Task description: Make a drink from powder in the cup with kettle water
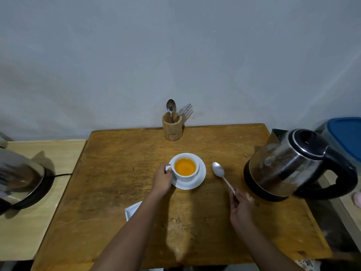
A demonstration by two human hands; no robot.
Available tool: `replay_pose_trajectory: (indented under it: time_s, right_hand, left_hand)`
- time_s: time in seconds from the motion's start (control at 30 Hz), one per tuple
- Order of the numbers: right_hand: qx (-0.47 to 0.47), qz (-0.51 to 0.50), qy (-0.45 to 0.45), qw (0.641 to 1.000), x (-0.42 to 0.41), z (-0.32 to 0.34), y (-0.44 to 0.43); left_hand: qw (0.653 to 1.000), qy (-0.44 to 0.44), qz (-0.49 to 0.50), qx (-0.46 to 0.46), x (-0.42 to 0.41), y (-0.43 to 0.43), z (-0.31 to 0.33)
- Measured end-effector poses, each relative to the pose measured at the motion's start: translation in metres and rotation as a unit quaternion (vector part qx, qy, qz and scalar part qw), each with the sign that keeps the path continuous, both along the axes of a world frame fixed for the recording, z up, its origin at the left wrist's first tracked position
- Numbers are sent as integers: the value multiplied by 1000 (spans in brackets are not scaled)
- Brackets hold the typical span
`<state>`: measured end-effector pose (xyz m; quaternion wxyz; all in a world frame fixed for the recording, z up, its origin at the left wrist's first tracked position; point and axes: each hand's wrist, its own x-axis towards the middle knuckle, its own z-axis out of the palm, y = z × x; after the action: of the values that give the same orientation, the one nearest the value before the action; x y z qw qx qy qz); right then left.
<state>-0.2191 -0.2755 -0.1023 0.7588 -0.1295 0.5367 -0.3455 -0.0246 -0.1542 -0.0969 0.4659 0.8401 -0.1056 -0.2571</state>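
Fingers of left hand [161,177] gripping cup [185,167] handle; right hand [240,207] pinching spoon [221,174] beside saucer [201,178].

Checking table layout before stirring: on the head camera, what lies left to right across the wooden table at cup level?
Left hand at the handle → cup on its saucer → spoon, held by the right hand → kettle.

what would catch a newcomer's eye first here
The white cup of bright orange drink, on its saucer mid-table, with the left hand at its handle. Next, the teaspoon held in the right hand, and the steel kettle at the table's right edge.
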Motion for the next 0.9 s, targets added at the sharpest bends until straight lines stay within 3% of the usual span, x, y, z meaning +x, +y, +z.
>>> replay_pose_trajectory:
  time_s: [0.1,0.17,0.27,0.37,0.57,0.9]
  right_hand:
    - [-27,36,58,997,4,-5,3]
    - [-58,111,131,983,6,-11,5]
    - [-145,254,276,916,9,-17,5]
    - [-256,340,364,829,13,-14,3]
    - [-352,376,406,755,18,-16,0]
    - [-416,411,427,690,18,-27,-2]
  left_hand:
    - [1000,4,-2,-2,0,1,1]
    - [1000,3,-1,-2,0,1,2]
    - [1000,7,2,-9,0,0,3]
    - [1000,16,4,-13,1,1,1]
    - [999,27,3,-23,4,4,-1]
    - [999,31,-13,-37,4,5,-1]
